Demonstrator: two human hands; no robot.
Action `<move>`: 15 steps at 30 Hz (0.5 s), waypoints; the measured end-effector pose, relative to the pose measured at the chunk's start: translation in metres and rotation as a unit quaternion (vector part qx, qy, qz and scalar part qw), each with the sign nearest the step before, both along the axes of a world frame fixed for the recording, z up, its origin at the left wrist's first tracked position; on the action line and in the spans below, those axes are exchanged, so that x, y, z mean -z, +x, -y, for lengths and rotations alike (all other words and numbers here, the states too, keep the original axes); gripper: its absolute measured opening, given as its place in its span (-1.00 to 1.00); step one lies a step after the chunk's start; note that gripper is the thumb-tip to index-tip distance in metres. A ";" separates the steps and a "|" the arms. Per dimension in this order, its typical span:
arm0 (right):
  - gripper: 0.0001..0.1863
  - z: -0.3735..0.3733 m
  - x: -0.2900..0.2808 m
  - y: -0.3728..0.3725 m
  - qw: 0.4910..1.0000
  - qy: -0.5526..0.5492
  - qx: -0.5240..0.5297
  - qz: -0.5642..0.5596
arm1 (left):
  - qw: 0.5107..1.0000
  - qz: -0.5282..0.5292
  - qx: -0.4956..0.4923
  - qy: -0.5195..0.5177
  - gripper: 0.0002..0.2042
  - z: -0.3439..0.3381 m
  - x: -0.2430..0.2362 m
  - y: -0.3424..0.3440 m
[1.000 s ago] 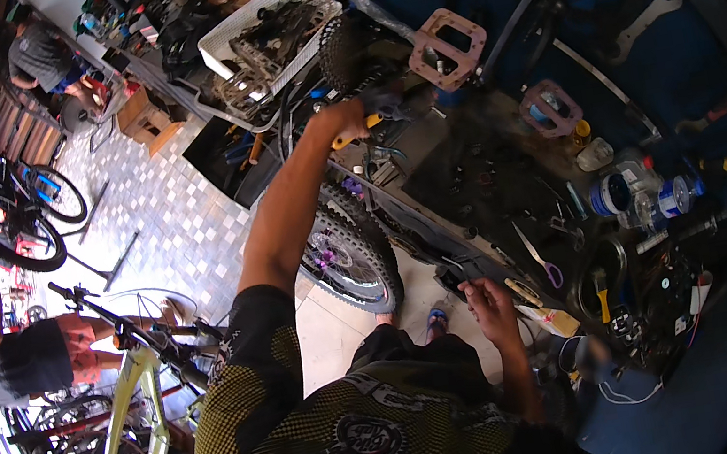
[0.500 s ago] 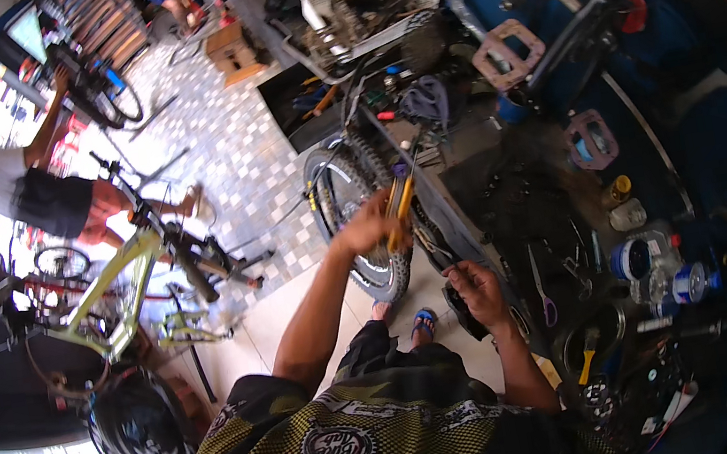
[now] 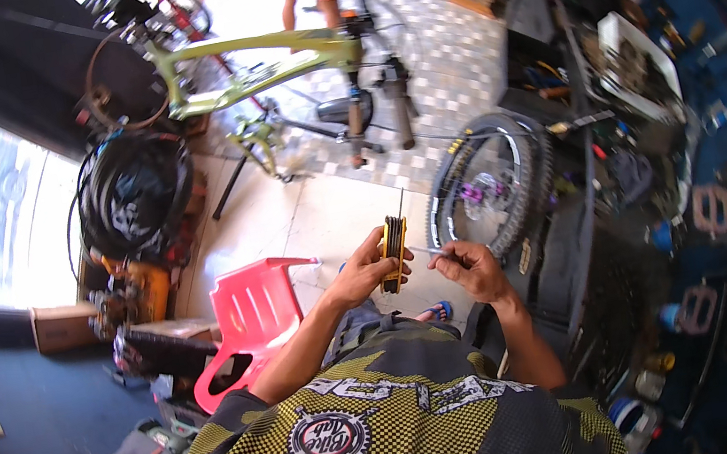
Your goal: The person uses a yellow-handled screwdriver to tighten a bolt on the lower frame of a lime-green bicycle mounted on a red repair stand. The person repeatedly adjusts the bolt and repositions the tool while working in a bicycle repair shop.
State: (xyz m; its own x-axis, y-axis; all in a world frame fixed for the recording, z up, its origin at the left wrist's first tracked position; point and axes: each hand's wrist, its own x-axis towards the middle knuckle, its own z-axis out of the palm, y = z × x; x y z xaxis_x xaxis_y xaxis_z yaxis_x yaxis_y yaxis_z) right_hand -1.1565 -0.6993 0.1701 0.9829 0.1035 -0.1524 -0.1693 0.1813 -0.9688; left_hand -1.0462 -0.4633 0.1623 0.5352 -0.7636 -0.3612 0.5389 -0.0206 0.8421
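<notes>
In my left hand is a yellow folding hex key set, its dark keys stacked between the side plates. One thin key points up from its top. Just to the right, my right hand has its fingertips pinched on a thin pale rod that reaches toward the set. Blur hides whether the rod joins it. Both hands are in front of my shirt. Beyond them, bicycle wheels with knobbly tyres lean by the bench.
A pink plastic chair stands left of my left arm. Ahead, a yellow-green bike frame is held up, with a person's legs behind it. The cluttered workbench runs along the right, with a white tray of parts.
My view has swung left, so the bench sits farther right and the chair shows. My right hand has come away from the bench edge to beside the hex key set.
</notes>
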 end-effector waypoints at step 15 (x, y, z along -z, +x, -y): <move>-0.64 -0.283 -0.051 0.255 0.922 -0.303 -0.153 0.185 | 0.924 -0.031 -0.348 -0.156 -0.46 -0.241 -0.006 0.125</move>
